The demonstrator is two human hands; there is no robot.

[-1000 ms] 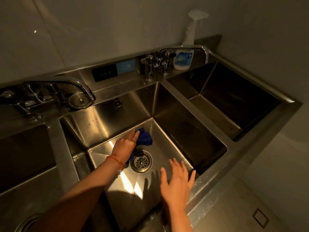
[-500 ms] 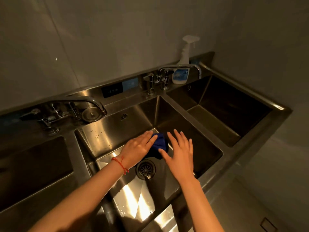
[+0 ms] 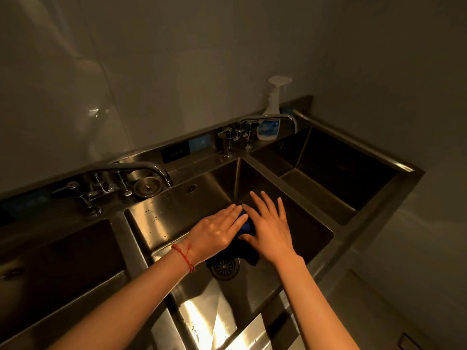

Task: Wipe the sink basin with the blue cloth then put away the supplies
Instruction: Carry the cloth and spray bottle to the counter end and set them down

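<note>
Since half a second ago the right hand (image 3: 271,229) has closed in beside the left hand (image 3: 217,233) at frame centre; both now lie flat with fingers spread, pressing the blue cloth (image 3: 246,227) between them. The cloth sits in the middle sink basin (image 3: 177,210), above the drain (image 3: 225,267). A spray bottle (image 3: 270,120) at upper right carries an unreadable blue label.

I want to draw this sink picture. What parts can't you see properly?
Head view only:
- blue cloth: mostly covered by the left hand and right hand.
- drain: its top edge is hidden by the cloth.
- spray bottle: label too small to read, partly behind the faucet.
- left basin: cut off by the picture edge, too dark.
</note>
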